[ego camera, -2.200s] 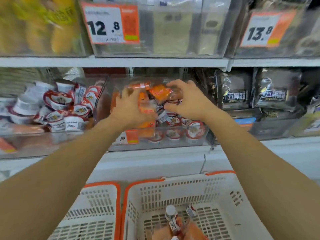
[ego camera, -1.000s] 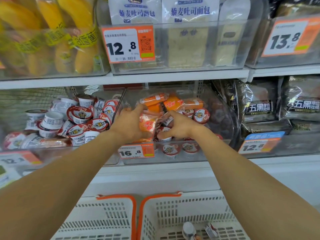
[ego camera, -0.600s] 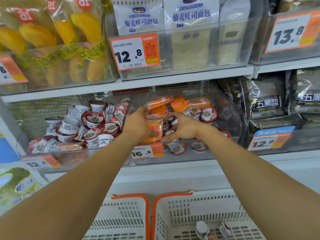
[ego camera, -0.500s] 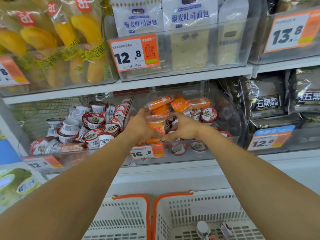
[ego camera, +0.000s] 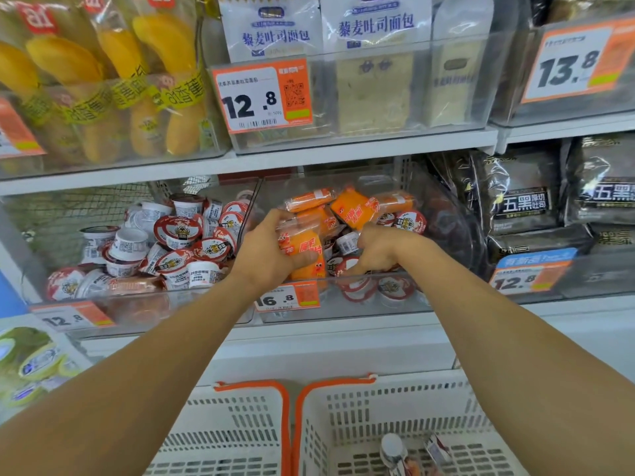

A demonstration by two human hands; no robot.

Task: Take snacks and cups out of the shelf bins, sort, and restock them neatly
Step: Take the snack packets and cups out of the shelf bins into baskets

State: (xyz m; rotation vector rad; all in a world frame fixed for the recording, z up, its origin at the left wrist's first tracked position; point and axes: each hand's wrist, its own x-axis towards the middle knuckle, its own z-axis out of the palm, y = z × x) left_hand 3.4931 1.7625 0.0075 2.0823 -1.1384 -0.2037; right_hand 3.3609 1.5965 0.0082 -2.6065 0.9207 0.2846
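Left hand (ego camera: 271, 249) fingers grasping orange snack packet (ego camera: 304, 250) above 16.8 price tag (ego camera: 288, 297). Right hand (ego camera: 376, 250) fingers curled among sealed cups (ego camera: 409, 222), hold unclear. Lift packet clear of bin rim, avoid spilling cups.

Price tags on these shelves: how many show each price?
Tags reading 12.8: 3
Tag reading 13.8: 1
Tag reading 16.8: 1
Tag cut off at the left edge, unreadable: 1
Total: 6
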